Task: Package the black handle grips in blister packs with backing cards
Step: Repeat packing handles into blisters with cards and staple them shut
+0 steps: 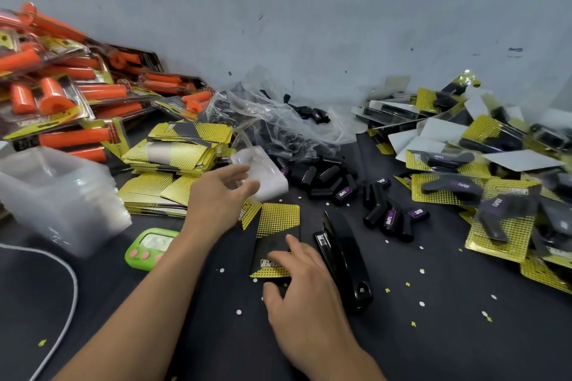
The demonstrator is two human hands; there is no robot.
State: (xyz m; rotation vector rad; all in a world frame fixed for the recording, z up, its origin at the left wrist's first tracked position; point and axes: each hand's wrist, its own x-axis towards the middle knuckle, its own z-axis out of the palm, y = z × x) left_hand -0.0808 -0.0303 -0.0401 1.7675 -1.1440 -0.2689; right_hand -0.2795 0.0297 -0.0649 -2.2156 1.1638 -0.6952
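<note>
A yellow-and-black backing card point(276, 235) lies flat on the dark table in front of me. My right hand point(305, 291) rests on its near end, fingertips pressing it down. My left hand point(218, 195) holds a clear blister shell point(263, 172) just beyond the card, fingers curled at its near edge; the shell is blurred. Loose black handle grips point(328, 179) lie in a heap past the card, and more black grips point(390, 213) lie to the right.
A black stapler point(343, 260) lies right of the card. Stacked backing cards point(173, 161) and clear blister shells point(52, 192) sit left, a green timer point(148, 246) nearby. Orange packaged grips point(62, 96) pile far left, finished black packs point(483, 170) right, a plastic bag point(278, 120) behind.
</note>
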